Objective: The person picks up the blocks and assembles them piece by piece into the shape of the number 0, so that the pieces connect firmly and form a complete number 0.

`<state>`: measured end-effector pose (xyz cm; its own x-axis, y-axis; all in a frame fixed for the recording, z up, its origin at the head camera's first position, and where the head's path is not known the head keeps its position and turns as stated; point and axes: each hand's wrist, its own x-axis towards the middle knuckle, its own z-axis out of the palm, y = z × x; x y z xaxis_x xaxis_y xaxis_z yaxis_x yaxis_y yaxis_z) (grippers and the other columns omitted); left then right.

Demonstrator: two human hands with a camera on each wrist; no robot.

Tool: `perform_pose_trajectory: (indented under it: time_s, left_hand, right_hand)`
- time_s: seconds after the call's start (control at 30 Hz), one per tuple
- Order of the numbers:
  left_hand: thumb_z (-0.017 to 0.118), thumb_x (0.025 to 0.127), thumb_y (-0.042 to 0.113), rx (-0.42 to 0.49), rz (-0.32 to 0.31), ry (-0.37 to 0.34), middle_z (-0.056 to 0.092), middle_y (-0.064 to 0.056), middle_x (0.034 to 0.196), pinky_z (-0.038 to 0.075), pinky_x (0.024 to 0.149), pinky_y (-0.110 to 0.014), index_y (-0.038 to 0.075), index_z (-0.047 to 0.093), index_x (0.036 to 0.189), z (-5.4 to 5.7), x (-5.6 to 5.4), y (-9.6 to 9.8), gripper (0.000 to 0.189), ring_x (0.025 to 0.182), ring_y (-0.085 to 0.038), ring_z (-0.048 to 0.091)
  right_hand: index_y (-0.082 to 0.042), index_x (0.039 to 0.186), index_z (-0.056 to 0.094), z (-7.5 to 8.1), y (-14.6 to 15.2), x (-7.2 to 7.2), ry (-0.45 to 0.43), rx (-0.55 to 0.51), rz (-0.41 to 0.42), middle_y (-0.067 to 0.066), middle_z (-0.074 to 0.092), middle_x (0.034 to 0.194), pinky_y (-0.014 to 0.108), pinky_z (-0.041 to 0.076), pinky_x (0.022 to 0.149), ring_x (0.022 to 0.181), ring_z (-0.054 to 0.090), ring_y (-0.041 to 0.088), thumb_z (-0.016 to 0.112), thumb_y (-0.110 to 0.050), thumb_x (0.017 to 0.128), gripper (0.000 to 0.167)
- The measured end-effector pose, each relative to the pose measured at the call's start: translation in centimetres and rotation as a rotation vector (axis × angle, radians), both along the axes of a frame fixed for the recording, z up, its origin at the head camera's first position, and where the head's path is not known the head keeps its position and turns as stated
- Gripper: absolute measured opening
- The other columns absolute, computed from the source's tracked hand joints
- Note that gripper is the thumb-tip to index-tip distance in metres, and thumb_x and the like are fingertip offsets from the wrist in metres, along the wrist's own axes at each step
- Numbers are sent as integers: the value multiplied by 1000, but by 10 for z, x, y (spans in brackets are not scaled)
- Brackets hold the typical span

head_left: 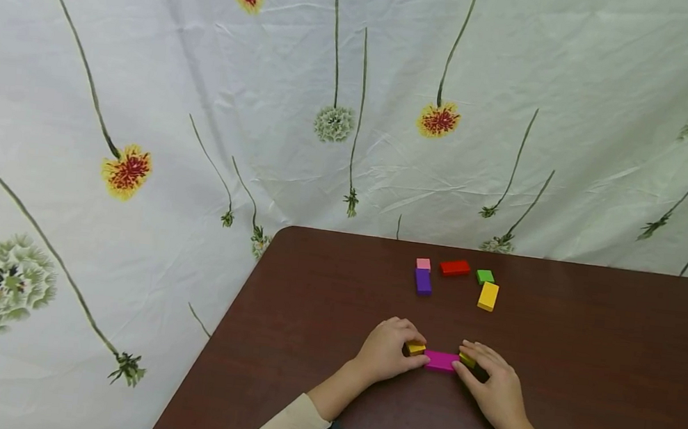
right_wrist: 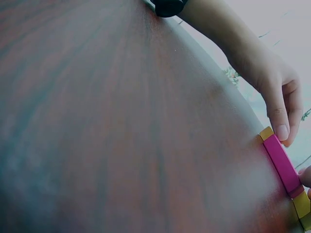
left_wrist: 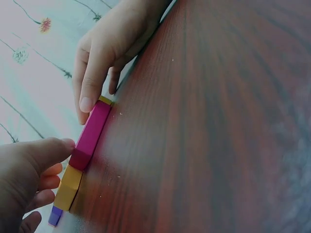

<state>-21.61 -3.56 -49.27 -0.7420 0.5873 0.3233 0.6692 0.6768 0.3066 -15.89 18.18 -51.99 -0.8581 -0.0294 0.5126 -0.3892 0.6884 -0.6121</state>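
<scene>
A magenta block (head_left: 441,362) lies on the dark wooden table between my hands, with a yellow block at either end. My left hand (head_left: 388,348) holds the magenta block's left end, thumb at the front and fingers behind, curving over the left yellow block (head_left: 414,348). At the opposite end, my right hand (head_left: 494,386) pinches the magenta block between thumb and fingers, partly covering the right yellow block (head_left: 466,359). In the left wrist view the magenta block (left_wrist: 91,133) sits end to end with a yellow block (left_wrist: 68,189).
Farther back on the table (head_left: 589,338) are a pink block (head_left: 423,264), a purple block (head_left: 423,282), a red block (head_left: 454,268), a green block (head_left: 485,277) and a yellow block (head_left: 488,296). A flower-print cloth (head_left: 386,177) hangs behind the table's far edge.
</scene>
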Motion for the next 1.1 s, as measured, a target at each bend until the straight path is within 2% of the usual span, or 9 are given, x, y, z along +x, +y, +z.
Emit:
perform_pose_trajectory:
  time_s: [0.27,0.43,0.6,0.73,0.87,0.97,1.1]
  left_hand:
    - [78,83,34,65,-14,-21,66,9,92,44,81,-22,17,76,94,-1,0,-3,21,88,-7,56]
    - [79,82,34,97,-12,-24,66,9,92,43,80,-21,17,76,93,-3,-1,-3,21,87,-7,56]
    - [79,82,33,127,-14,-52,65,8,92,43,79,-20,16,75,93,-4,-2,-4,20,86,-7,55]
    - [79,83,33,137,-15,-66,65,9,92,42,78,-20,17,75,93,-4,-4,-3,20,86,-6,54]
    - [79,83,34,133,-15,-72,64,10,92,41,78,-19,18,74,93,-5,-5,-4,20,86,-5,54]
    - [79,83,34,128,-15,-75,65,10,92,41,78,-19,18,74,93,-5,-5,-4,20,86,-5,54]
    - [79,83,34,132,-15,-84,65,10,92,42,79,-20,18,75,93,-4,-3,-4,19,86,-5,54]
  right_hand:
    - [-3,108,74,1,0,-3,-25,-28,-3,8,69,116,54,42,93,115,57,33,81,-15,79,31]
    - [-3,113,73,5,10,-12,-51,-62,-21,9,68,120,54,42,93,117,54,32,79,-18,83,34]
    - [2,122,66,17,31,-38,-121,-99,-33,21,62,125,61,39,95,120,51,41,73,-19,89,39]
    - [5,132,56,26,51,-66,-272,-45,-54,29,53,133,63,36,97,124,44,47,68,-30,93,53]
    - [6,141,44,26,68,-90,-415,-26,-45,31,42,141,64,33,100,129,37,50,66,-38,93,68]
    - [5,145,38,23,76,-101,-474,-39,-21,31,37,145,65,30,102,132,32,50,67,-39,92,75]
    - [3,148,35,20,80,-111,-506,-40,1,31,34,148,67,27,102,134,28,51,69,-41,90,80]
